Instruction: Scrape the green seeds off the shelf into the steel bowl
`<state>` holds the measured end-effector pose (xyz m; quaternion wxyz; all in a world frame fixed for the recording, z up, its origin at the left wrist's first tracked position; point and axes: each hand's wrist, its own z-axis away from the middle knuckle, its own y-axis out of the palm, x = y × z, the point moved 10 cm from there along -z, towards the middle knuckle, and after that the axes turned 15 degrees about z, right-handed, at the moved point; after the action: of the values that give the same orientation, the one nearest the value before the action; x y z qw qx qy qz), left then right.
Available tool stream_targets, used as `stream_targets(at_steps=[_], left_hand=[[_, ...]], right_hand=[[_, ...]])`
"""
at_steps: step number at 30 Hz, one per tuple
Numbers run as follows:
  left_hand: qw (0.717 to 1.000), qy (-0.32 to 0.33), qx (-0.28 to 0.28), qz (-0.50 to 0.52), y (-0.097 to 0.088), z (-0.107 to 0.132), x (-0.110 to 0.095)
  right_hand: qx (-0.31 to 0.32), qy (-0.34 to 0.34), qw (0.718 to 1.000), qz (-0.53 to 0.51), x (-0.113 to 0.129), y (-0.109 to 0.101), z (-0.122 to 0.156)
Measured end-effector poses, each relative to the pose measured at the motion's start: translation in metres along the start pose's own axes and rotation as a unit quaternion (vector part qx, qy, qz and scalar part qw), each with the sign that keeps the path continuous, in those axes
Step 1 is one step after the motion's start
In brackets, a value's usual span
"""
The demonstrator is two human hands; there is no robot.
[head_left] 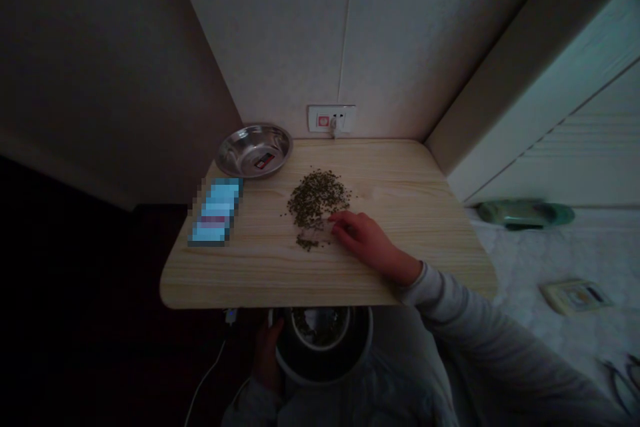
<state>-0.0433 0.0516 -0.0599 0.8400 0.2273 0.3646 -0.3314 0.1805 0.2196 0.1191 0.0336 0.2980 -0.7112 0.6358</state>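
Observation:
Dark green, loose bits like small seeds or dried leaves [317,193] lie in a heap on the wooden table [400,213]. My right hand [363,240] is at the heap's near right side, fingers pinched on a thin see-through piece [320,231]. It lies among the bits, and its exact kind is unclear. Below the table's front edge, my left hand [269,347] grips the left side of a round dark pot [323,368]. Inside the pot sits a shiny, rimmed round part with some dark bits in it. Dim light hides most of the left fingers.
A steel bowl [255,150] with a label stands at the table's back left. In front of it lies a lit phone [216,211], blurred out. A wall socket [331,119] holds a plug. On the right, a green bottle [525,213] and a pale box [575,296] rest on bedding.

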Motion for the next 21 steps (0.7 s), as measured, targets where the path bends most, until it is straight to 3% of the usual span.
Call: stream_targets(at_steps=[12,21], left_hand=[[0.999,0.016,0.032,0.014,0.013,0.003,-0.003],[1.000,0.015,0.005,0.019,0.004,0.001,0.001]], right_hand=[[-0.001,0.003,1.000,-0.013,0.005,-0.003,0.005],[0.005,-0.008,1.000,-0.025,0.011,0.000,0.006]])
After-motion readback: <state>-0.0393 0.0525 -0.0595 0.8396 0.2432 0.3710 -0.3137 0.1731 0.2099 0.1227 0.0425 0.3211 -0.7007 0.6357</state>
